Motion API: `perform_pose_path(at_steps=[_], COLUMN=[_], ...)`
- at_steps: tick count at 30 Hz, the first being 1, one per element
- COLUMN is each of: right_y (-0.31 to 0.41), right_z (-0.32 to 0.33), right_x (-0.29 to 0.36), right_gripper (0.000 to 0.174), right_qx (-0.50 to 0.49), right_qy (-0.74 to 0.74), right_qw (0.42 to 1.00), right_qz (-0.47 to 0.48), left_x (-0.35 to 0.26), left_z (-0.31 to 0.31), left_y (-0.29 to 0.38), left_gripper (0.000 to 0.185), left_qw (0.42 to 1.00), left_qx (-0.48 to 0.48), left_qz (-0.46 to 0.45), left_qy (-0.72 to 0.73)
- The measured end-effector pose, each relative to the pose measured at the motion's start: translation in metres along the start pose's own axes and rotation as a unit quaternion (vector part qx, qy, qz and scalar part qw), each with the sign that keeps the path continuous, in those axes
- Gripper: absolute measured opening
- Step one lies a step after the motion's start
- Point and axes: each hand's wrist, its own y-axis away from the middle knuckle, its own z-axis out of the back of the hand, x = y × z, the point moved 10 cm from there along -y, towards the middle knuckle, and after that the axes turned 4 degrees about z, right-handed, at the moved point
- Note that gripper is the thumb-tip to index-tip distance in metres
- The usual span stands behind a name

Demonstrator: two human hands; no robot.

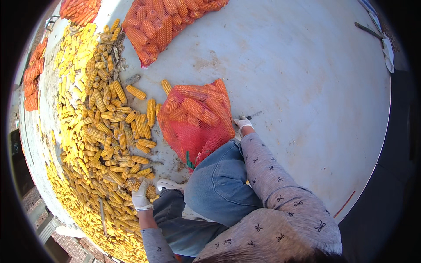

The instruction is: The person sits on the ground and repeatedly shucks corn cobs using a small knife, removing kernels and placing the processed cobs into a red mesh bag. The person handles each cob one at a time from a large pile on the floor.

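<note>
My left hand [142, 197], in a white glove, is closed on an ear of corn [133, 184] at the near edge of a big heap of yellow corn ears [111, 157]. My right hand [244, 122], also gloved, grips a thin tool with a dark handle [249, 117]; its metal shaft points away to the right. That hand is beside the right side of a red mesh sack [197, 115] filled with corn ears. The sack lies in front of my bent knee, its end with a green tie [189, 160] towards me.
Another filled mesh sack [158, 29] lies farther ahead, and one more [80, 11] at the top left. Orange sacks [33, 82] are stacked at the far left. Loose ears [136, 92] lie between heap and sack. A stick [368, 30] is at the far right edge.
</note>
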Motion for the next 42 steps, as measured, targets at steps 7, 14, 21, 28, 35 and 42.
perform_pose_path(at_steps=[7,14,21,28,35,42], right_y=[0.020,0.174,0.454,0.659,0.729,0.707], right_z=[0.104,0.008,-0.167,-0.307,-0.367,-0.383], right_x=[0.028,0.161,0.252,0.192,0.119,0.089], right_gripper=[0.016,0.037,0.047,0.036,0.040,0.044], right_qx=[-0.258,0.011,0.389,0.434,0.294,0.324], right_qy=[-0.036,-0.156,0.137,0.386,0.522,0.526], right_qw=[0.964,0.966,0.860,0.584,0.374,0.406], right_qz=[0.048,0.207,0.302,0.567,0.708,0.673], left_x=[-0.024,-0.058,-0.093,-0.144,-0.152,-0.144], left_z=[-0.022,-0.025,-0.001,0.054,0.129,0.159], left_y=[-0.004,0.011,0.031,0.055,0.055,0.059], left_gripper=[0.028,0.036,0.035,0.030,0.034,0.032], left_qw=[0.999,0.989,0.974,0.943,0.926,0.903], left_qx=[0.032,0.063,0.037,-0.039,-0.145,-0.215], left_qz=[-0.023,-0.119,-0.205,-0.326,-0.303,-0.262], left_qy=[-0.019,-0.055,-0.093,-0.051,-0.172,-0.264])
